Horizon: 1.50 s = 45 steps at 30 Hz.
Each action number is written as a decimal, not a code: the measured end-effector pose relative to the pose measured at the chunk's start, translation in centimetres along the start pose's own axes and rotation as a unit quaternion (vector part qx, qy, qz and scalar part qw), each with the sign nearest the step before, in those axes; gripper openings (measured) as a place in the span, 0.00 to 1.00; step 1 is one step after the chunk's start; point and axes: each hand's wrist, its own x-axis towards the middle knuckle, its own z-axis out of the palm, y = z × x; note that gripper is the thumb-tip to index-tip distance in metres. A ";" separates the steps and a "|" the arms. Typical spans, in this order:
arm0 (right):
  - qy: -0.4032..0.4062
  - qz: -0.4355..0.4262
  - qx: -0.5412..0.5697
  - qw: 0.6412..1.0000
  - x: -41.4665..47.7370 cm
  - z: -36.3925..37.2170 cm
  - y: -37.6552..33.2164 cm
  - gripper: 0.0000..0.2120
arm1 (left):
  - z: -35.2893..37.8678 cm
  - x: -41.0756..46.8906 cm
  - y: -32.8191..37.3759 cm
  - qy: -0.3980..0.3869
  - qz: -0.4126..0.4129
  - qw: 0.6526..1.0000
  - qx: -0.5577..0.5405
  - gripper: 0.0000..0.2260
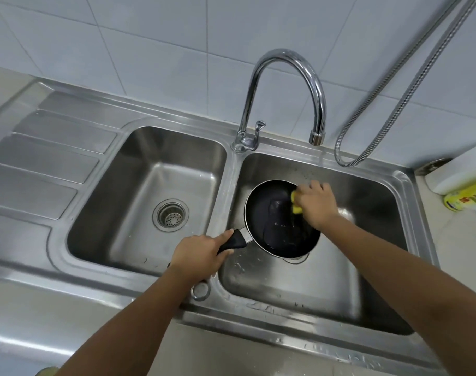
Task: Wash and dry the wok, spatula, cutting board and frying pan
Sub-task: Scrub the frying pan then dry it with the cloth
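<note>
Down in the right-hand basin [299, 289] of the stainless-steel double sink sits the round black non-stick frying pan [275, 221]. It faces up, with wet streaks across its dark surface. Its black handle [232, 242] runs out toward eight o'clock, over the divider between the two basins.

Your left hand [196, 253] grips that handle, fingers curled round it and the index finger stretched along the top toward the pan. Your right hand [317, 203] comes in from four o'clock and lands at the pan's two o'clock rim. Its fingers are bent down and clamped on a yellow sponge [296, 203], which presses against the inside of the pan.

It's hard to tell whether the pan's base rests on the basin floor. A sliver of the drain ring [296, 258] peeks out under its six o'clock edge.

At nine o'clock from the pan is the left-hand basin [139, 199], with a round steel strainer [171, 215] set in its floor. Beyond it, further toward nine, lies the ridged steel drainboard [41, 147].

At twelve o'clock the chrome gooseneck tap [285, 61] arches up from the back ledge, its spout hanging above the right-hand basin. At one o'clock a flexible metal hose [394, 104] loops down the white tiled wall [150, 36].

At three o'clock, on the counter at the frame's edge, stand a white container [459, 172] and a yellow-labelled bottle [467, 198], both partly cut off.
</note>
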 end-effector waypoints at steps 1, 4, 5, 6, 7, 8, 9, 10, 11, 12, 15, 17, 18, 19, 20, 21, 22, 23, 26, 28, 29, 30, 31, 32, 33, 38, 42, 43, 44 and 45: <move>0.022 -0.024 -0.027 0.999 1.0 -0.3 -0.4 0.14 | 0.0 0.1 0.0 -0.004 0.004 1.000 0.005 0.24; 0.091 -0.087 -0.056 0.990 3.0 -1.0 -2.2 0.17 | -0.1 0.2 0.0 -0.011 0.008 1.000 0.013 0.24; 0.107 -0.113 -0.061 0.986 3.2 -1.1 -2.8 0.17 | -0.1 0.2 0.0 -0.012 0.008 1.000 0.014 0.24; 0.121 -0.131 -0.059 0.982 3.1 -1.1 -3.1 0.16 | -0.1 0.1 0.0 -0.011 0.011 1.000 0.015 0.24; 0.132 -0.140 -0.052 0.980 2.8 -1.0 -2.9 0.16 | -0.1 0.1 0.0 -0.010 0.014 1.000 0.017 0.25; 0.137 -0.138 -0.046 0.980 2.4 -0.5 -2.2 0.16 | -0.1 0.1 -0.1 -0.008 0.018 1.000 0.017 0.25; 0.141 -0.129 -0.048 0.980 1.9 0.0 -1.2 0.17 | -0.1 0.1 -0.1 -0.006 0.021 1.000 0.016 0.25; 0.137 -0.116 -0.055 0.982 1.2 0.8 0.0 0.17 | 0.0 0.1 -0.1 -0.003 0.023 1.000 0.015 0.25; 0.136 -0.105 -0.062 0.983 0.5 1.5 1.0 0.17 | 0.0 0.1 -0.1 -0.002 0.024 1.000 0.017 0.25; 0.139 -0.092 -0.063 0.984 -0.3 2.1 1.7 0.16 | 0.1 0.1 -0.1 -0.001 0.025 0.999 0.022 0.25; 0.158 -0.038 -0.022 0.987 -3.6 4.1 1.4 0.09 | 0.2 0.0 0.0 0.004 0.022 1.000 0.020 0.25; 0.088 0.023 0.014 0.996 -6.1 5.1 -0.4 0.10 | 0.3 -0.1 0.2 0.005 0.017 1.000 0.021 0.25; 0.037 0.054 0.042 0.997 -7.3 5.0 -1.6 0.12 | 0.3 -0.1 0.2 0.004 0.015 1.000 0.024 0.25; 0.002 0.080 0.078 0.994 -8.4 4.7 -3.1 0.13 | 0.2 -0.1 0.3 0.004 0.015 1.000 0.026 0.25; -0.024 0.102 0.126 0.986 -9.2 4.3 -4.7 0.14 | 0.3 -0.1 0.3 0.004 0.016 0.999 0.027 0.25; -0.041 0.120 0.183 0.975 -9.6 3.6 -6.2 0.15 | 0.3 -0.1 0.3 0.007 0.015 0.999 0.028 0.25; -0.047 0.126 0.241 0.961 -9.8 2.8 -7.7 0.16 | 0.4 0.0 0.3 0.009 0.013 0.999 0.028 0.25; -0.046 0.128 0.297 0.945 -9.9 2.2 -8.8 0.17 | 0.4 -0.1 0.4 0.011 0.007 1.000 0.025 0.25; 0.005 0.112 0.346 0.932 -10.0 2.4 -9.6 0.17 | 0.4 -0.2 0.6 0.019 -0.018 1.000 0.007 0.25; 0.037 0.108 0.288 0.951 -10.4 3.5 -7.8 0.15 | 0.3 -0.2 0.7 0.019 -0.026 0.999 0.001 0.25; 0.059 0.125 0.260 0.956 -10.6 4.2 -6.9 0.14 | 0.4 -0.2 0.7 0.020 -0.026 0.999 0.000 0.25; 0.079 0.152 0.247 0.954 -10.7 4.7 -6.4 0.13 | 0.5 -0.2 0.7 0.020 -0.026 0.999 -0.001 0.25; 0.086 0.176 0.246 0.949 -10.8 4.8 -6.5 0.13 | 0.5 -0.2 0.7 0.021 -0.027 0.999 0.000 0.25; 0.087 0.192 0.253 0.944 -10.8 4.5 -7.3 0.12 | 0.5 -0.2 0.7 0.023 -0.027 0.999 0.003 0.25; 0.081 0.198 0.268 0.939 -10.7 4.1 -8.6 0.11 | 0.5 -0.2 0.7 0.024 -0.025 0.999 0.007 0.25; 0.014 0.166 0.337 0.927 -10.8 2.8 -11.3 0.16 | 0.2 -0.2 0.6 0.015 -0.012 1.000 0.020 0.25; -0.062 0.204 0.203 0.956 -9.9 3.7 -5.5 0.16 | 0.3 -0.1 0.5 0.010 -0.007 1.000 0.023 0.25; -0.079 0.209 0.196 0.955 -9.3 3.5 -5.6 0.15 | 0.3 0.0 0.5 0.007 -0.004 1.000 0.024 0.24; -0.098 0.202 0.225 0.948 -8.6 3.2 -6.5 0.15 | 0.2 0.0 0.5 0.006 0.000 1.000 0.026 0.24; -0.118 0.190 0.290 0.931 -7.9 3.0 -7.8 0.15 | 0.2 0.1 0.5 0.004 0.003 1.000 0.029 0.24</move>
